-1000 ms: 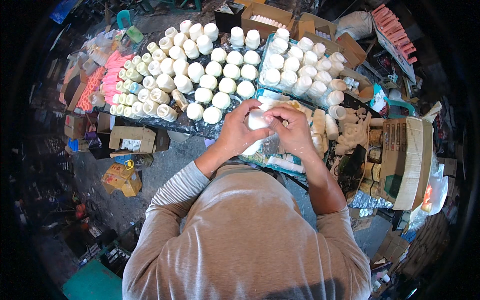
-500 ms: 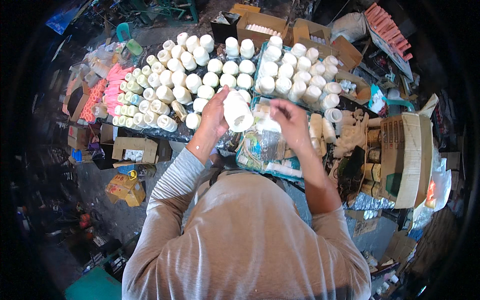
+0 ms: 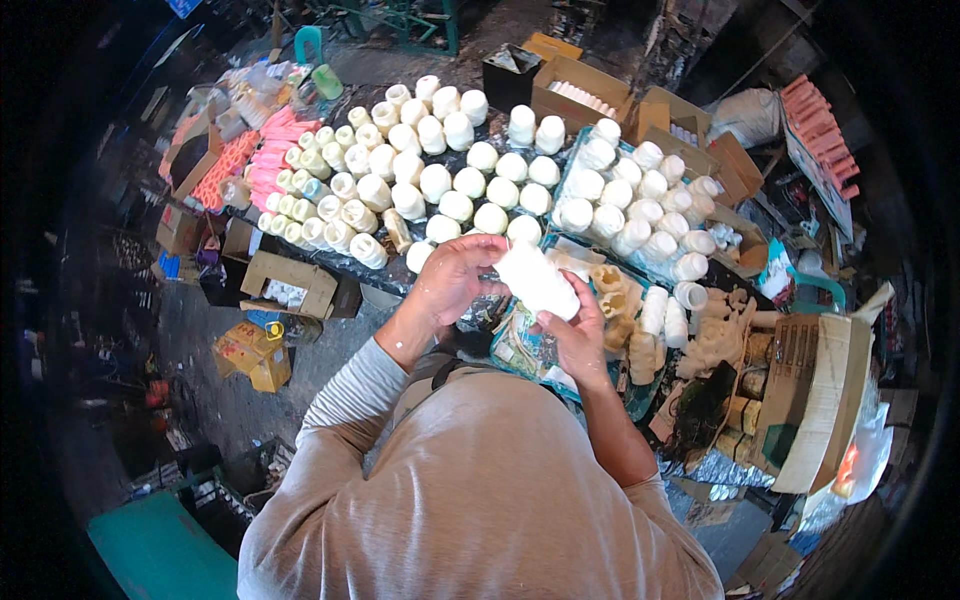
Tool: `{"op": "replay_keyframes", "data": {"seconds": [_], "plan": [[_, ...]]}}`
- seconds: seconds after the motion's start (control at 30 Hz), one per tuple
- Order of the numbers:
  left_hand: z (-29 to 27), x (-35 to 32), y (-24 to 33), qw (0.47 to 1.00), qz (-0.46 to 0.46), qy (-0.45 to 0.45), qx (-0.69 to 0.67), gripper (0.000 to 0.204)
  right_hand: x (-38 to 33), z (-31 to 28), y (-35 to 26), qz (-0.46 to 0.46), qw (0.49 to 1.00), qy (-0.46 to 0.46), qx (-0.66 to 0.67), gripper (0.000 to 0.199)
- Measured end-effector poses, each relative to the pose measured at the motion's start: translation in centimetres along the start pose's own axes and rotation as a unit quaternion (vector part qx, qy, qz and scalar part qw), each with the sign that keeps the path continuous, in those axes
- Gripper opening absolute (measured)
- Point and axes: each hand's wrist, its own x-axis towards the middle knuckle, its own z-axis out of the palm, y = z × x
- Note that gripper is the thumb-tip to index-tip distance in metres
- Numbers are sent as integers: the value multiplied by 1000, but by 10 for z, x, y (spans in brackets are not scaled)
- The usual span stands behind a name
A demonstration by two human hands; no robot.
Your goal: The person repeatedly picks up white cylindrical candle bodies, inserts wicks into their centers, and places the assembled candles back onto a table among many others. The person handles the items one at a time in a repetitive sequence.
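Observation:
A white wax-like cylinder (image 3: 538, 280), with a rounded, stepped outline, is tilted between my two hands in front of me. My left hand (image 3: 458, 283) has its thumb and fingers closed at the upper left end. The lower right end lies in my right hand (image 3: 578, 335), thumb on the near side and fingers behind. Several similar cream-white pieces (image 3: 455, 207) stand in rows on the dark table just beyond my hands. More of them (image 3: 632, 236) fill a teal tray on the right. The cylinder's hollow end, seen earlier, is turned out of sight.
Smaller hollow pieces (image 3: 318, 232) and pink sticks (image 3: 283, 150) lie at the left. Yellowish lumpy pieces (image 3: 613, 300) and white tubes (image 3: 655, 309) rest right of my hands. An upright cardboard box (image 3: 822, 395) stands at the right edge. Open cartons (image 3: 575, 95) stand behind the table.
My right hand has come in and taken hold of the cylinder's lower end. The cylinder has turned, so its open end no longer shows. The whole view has shifted.

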Motion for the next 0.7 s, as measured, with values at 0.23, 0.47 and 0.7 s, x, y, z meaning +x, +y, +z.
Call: {"op": "replay_keyframes", "data": {"seconds": [0.23, 0.47, 0.7], "plan": [[-18, -5, -1, 971, 93, 12, 220, 7, 1, -24, 18, 18, 995, -70, -71, 73], [-25, -7, -11, 986, 94, 63, 124, 12, 3, -14, 12, 79, 995, -59, 15, 72], [-21, -20, -24, 906, 229, 149, 323, 37, 2, 8, 2, 87, 992, -7, -91, 72]]}}
